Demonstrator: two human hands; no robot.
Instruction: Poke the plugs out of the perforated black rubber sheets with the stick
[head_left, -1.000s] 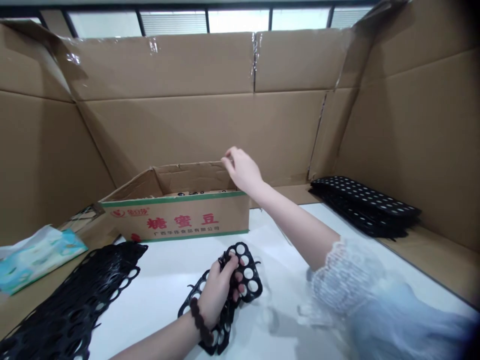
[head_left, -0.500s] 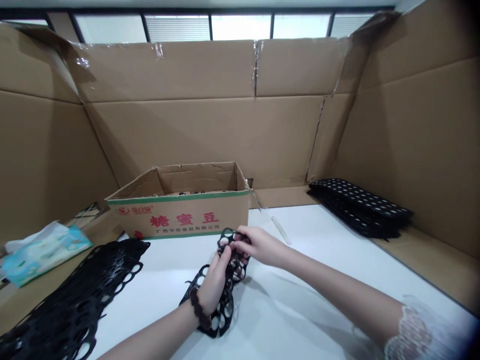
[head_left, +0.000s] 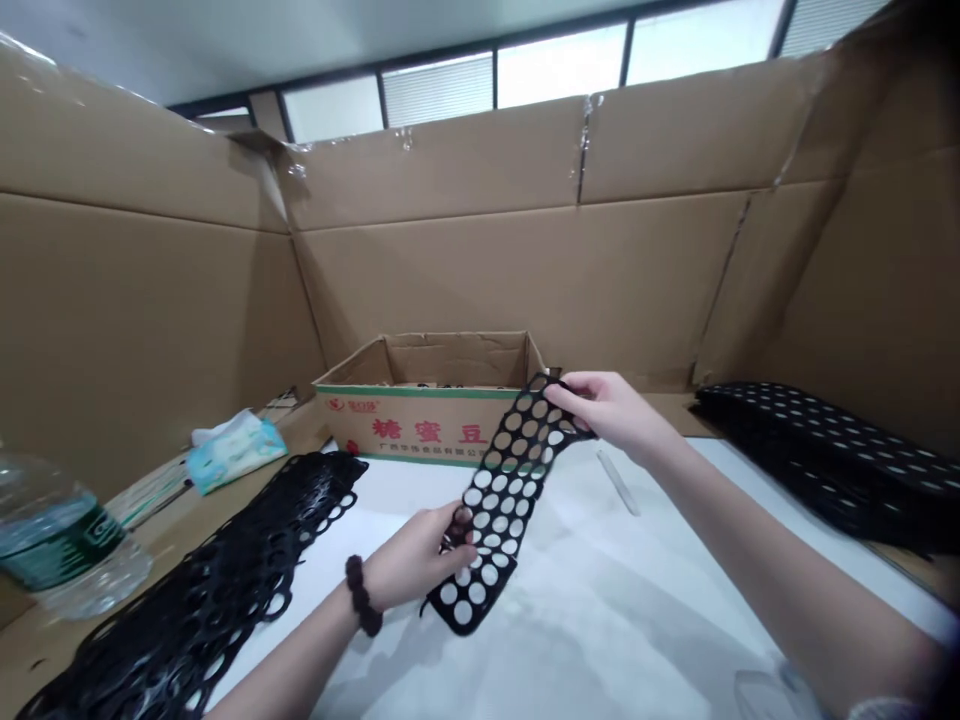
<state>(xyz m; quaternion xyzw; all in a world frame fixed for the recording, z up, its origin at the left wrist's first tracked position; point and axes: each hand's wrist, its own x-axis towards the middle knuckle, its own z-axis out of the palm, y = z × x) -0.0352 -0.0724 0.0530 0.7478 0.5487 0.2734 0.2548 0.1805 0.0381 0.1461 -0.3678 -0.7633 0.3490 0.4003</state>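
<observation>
Head view: one black perforated strip (head_left: 501,494), pierced with rows of round holes, held at a slant above the white tabletop (head_left: 585,630), in front of the right part of the carton. One left hand (head_left: 420,556), closed in a pinch on the lower part of the strip, thumb on the near face, the other fingers curled at its left edge; a dark beaded band (head_left: 363,597) is on the wrist. One right hand (head_left: 611,408), pinching the strip's upper end between thumb and fingers, a small flap of the black material hanging just beneath. One open cardboard carton (head_left: 420,425), green-edged, with red printed characters, standing at the back of the tabletop; small dark pieces show inside, too little visible to identify. One heap of black perforated pieces (head_left: 210,575), glossy and overlapping, lying left of the left hand. One stack of dotted black sheets (head_left: 832,440), at the far right, near the cardboard wall. One slender translucent piece (head_left: 619,483), flat on the tabletop below the right forearm. One blue-green tissue packet (head_left: 236,452), white tissue protruding, left of the carton. One clear bottle (head_left: 67,540), green-labelled, at the left edge, partly out of view. Tall cardboard walls (head_left: 450,270) around the back and sides; windows (head_left: 561,68) above.
</observation>
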